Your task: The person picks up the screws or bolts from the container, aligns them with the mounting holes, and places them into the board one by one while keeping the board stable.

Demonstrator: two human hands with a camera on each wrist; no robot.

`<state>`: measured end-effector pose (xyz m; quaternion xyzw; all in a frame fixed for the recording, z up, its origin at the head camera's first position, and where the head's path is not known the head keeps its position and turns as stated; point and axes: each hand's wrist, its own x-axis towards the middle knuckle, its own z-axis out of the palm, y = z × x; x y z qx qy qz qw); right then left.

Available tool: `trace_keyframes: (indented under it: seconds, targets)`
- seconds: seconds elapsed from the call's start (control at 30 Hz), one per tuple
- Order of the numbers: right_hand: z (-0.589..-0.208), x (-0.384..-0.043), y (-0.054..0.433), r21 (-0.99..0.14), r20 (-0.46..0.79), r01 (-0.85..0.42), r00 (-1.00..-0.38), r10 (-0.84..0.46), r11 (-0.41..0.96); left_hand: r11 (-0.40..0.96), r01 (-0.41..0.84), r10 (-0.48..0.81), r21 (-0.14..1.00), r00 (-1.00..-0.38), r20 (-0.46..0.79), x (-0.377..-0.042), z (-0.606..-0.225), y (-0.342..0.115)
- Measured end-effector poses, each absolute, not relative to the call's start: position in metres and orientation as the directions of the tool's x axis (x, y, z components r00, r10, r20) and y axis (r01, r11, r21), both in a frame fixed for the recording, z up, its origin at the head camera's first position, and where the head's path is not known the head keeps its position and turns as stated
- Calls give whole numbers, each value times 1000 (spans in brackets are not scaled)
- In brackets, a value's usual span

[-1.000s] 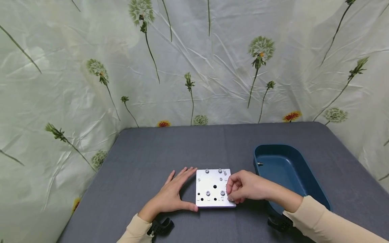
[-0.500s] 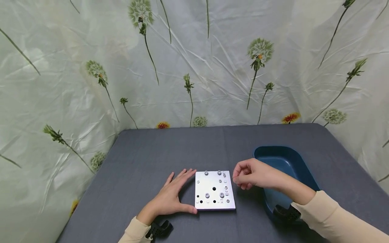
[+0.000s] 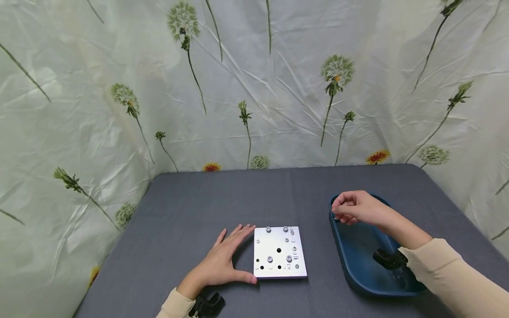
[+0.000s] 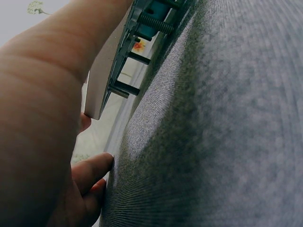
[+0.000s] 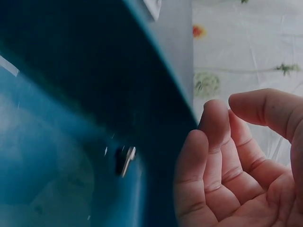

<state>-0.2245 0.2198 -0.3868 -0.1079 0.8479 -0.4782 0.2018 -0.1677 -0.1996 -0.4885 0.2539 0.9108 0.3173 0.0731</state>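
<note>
A square silver metal plate (image 3: 278, 240) with several socket-head screws, small fittings and dark holes lies in front of me. My left hand (image 3: 222, 263) spans its left side, thumb at the near corner and straight fingers at the far one. From the left wrist, threaded screw ends (image 4: 128, 88) show sticking out under the plate. My right hand (image 3: 366, 210) hovers over the far left end of a blue tray (image 3: 341, 260). Its fingers are loosely curled, with nothing visible between thumb and fingertips. Below them a small metal piece with a dark part (image 5: 127, 161), perhaps a screw, lies in the tray.
Grey cloth (image 3: 238, 198) covers the table. Behind it hangs a pale curtain (image 3: 286, 106) printed with flowers. The tray's raised wall stands to the right of the plate. Black camera mounts (image 3: 208, 304) are strapped at both wrists.
My right hand has left the plate's right edge and moved right and away from me, over the tray. A small fitting it covered now shows on the plate. The left hand keeps its place.
</note>
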Motion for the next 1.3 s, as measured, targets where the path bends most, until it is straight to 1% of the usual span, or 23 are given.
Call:
trace_keyframes:
  seconds: [0.23, 0.53, 0.8, 1.3]
  targets:
    - [-401, -231, 232, -809, -283, 53, -908, -309, 586, 668, 395, 504, 630, -864, 8, -166, -488, -200]
    - [-420, -235, 229, -765, -315, 73, -909, -273, 640, 665, 398, 501, 632, -865, 17, -163, -491, -203]
    - [-429, -236, 222, -725, -301, 72, -928, -220, 685, 668, 408, 500, 623, -866, 30, -164, -492, -201]
    - [-432, -238, 219, -687, -258, 37, -946, -195, 726, 665, 416, 504, 620, -863, 38, -167, -492, -200]
